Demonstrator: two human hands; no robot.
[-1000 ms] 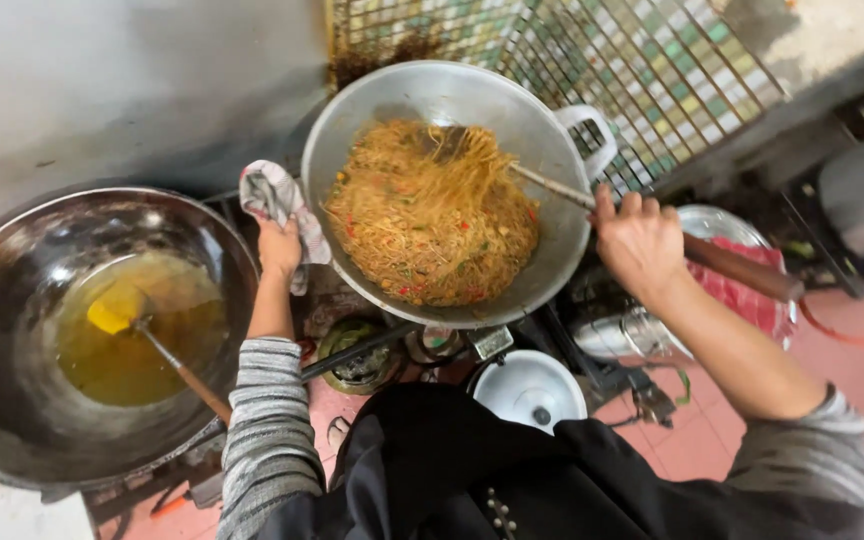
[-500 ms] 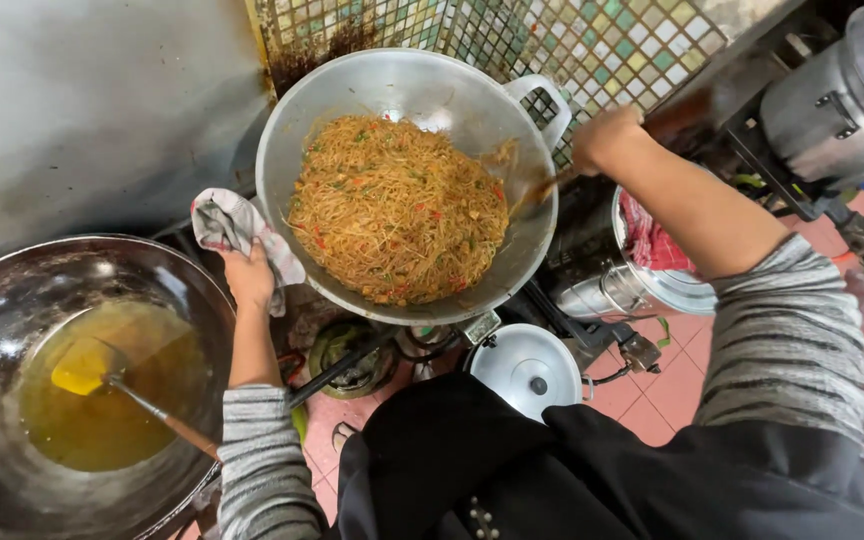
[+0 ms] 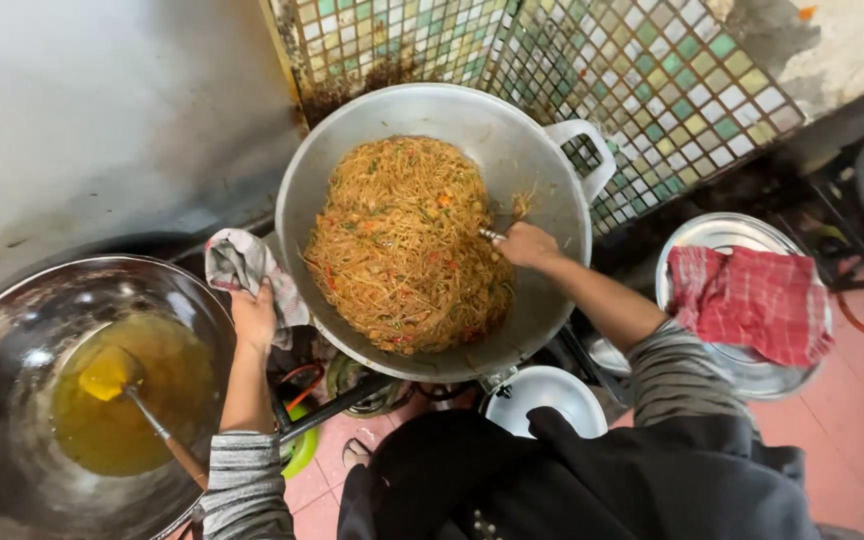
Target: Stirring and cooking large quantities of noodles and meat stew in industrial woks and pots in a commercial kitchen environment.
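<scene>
The wok (image 3: 512,150), a big grey metal one with a white loop handle at its right rim, sits tilted over a burner in front of a wall of small green and white tiles (image 3: 652,80). It holds a heap of orange-brown noodles (image 3: 402,245) flecked with red and green bits, piled toward the left and middle of the bowl. To the left, a second, darker pan (image 3: 12,330) holds a pool of yellow oil (image 3: 112,400), and a ladle (image 3: 117,375) with a wooden shaft rests in that oil, its scoop sunk in the middle. On the right stands a round metal lid (image 3: 742,375) with a red checked cloth (image 3: 752,300) spread over it. Just below the wok, near the person's dark apron, a small white bowl-shaped lid (image 3: 542,395) shows.

The left hand (image 3: 254,315) is closed in a grip on a grey-and-white rag (image 3: 237,265), pressing it against the wok's left rim; the rag is bunched between palm and metal. The right hand (image 3: 527,243) is inside the wok at the right edge of the noodles, its grip closed around the metal shaft of a utensil (image 3: 492,236), whose working end is buried in the noodles and cannot be made out. Both arms wear grey striped sleeves.
</scene>
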